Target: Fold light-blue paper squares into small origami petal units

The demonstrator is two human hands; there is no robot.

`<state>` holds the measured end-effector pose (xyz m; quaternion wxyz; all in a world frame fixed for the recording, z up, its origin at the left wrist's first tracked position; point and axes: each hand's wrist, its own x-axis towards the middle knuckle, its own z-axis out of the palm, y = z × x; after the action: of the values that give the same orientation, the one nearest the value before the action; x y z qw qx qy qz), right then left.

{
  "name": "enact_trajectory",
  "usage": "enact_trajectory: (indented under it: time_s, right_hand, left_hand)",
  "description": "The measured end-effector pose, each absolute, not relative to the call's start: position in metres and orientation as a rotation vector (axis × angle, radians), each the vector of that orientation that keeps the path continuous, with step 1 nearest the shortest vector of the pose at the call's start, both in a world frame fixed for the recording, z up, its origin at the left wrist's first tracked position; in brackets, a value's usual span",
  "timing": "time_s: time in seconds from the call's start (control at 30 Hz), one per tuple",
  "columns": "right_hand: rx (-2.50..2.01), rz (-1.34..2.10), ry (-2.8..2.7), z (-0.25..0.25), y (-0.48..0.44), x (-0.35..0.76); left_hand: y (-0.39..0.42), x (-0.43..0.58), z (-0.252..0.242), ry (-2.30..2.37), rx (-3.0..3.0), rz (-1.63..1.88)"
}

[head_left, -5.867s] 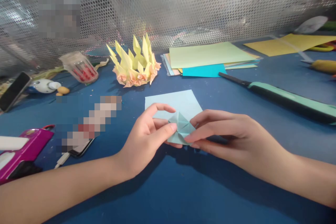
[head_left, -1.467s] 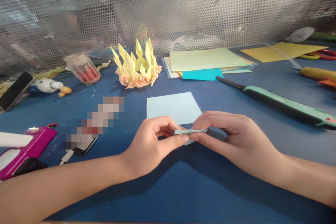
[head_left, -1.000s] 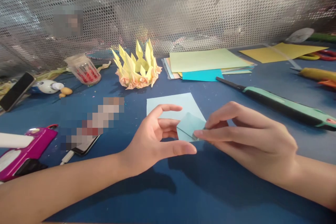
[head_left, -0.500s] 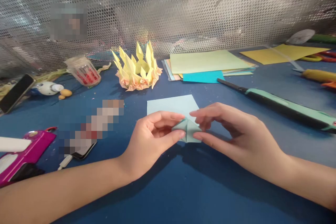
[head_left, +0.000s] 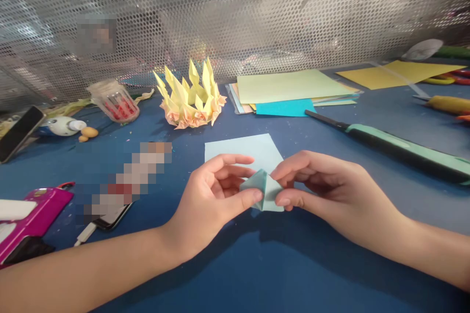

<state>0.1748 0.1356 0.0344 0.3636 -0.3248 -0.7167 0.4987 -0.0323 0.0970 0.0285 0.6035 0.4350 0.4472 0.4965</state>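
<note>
Toward the left edge of the blue worktop (head_left: 257,274), we see a magenta device (head_left: 47,210); toward the far left corner stands a clear jar (head_left: 117,100) with red contents. A yellow paper crown (head_left: 181,100) ringed with pinkish flowers sits near the far edge. Over the worktop's middle, our left hand (head_left: 209,200) pinches the left side of a folded pale-blue paper (head_left: 272,194), thumb pressed on its near face. A flat pale-blue sheet (head_left: 242,145) lies beyond it. Our right hand (head_left: 330,195) grips the paper's right side between thumb and fingers. Farther right, we see stacked colored paper (head_left: 290,85) near the far edge and a black-and-green tool (head_left: 392,144) slanting to the right edge.
</note>
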Motion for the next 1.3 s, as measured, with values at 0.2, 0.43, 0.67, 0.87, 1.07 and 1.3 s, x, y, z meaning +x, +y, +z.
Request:
enact_trajectory:
  time_s: [0.2, 0.43, 0.67, 0.87, 1.07, 1.3]
  right_hand:
    - [-0.836, 1.184, -1.918, 0.0322, 0.1353, 0.1773]
    - [-0.777, 0.915, -2.071, 0.0322, 0.1322, 0.1753]
    - [-0.581, 0.861, -2.121, 0.0326, 0.1338, 0.1770]
    - [-0.637, 1.057, -2.084, 0.0314, 0.1342, 0.1765]
    - [-0.863, 1.436, -1.892, 0.0272, 0.1342, 0.1743]
    - [-0.869, 1.626, -1.894, 0.0331, 0.1357, 0.1712]
  left_hand:
    - [0.0956, -0.0321, 0.0268, 1.010, 1.079, 1.108]
    - [0.0911, -0.0309, 0.0275, 1.011, 1.230, 1.017]
    - [0.0943, -0.0320, 0.0280, 1.011, 1.085, 0.997]
    - [0.0929, -0.0308, 0.0308, 1.075, 1.154, 0.963]
    - [0.0930, -0.0306, 0.0337, 1.137, 1.167, 1.009]
    - [0.0930, -0.0296, 0.0328, 1.081, 1.161, 1.012]
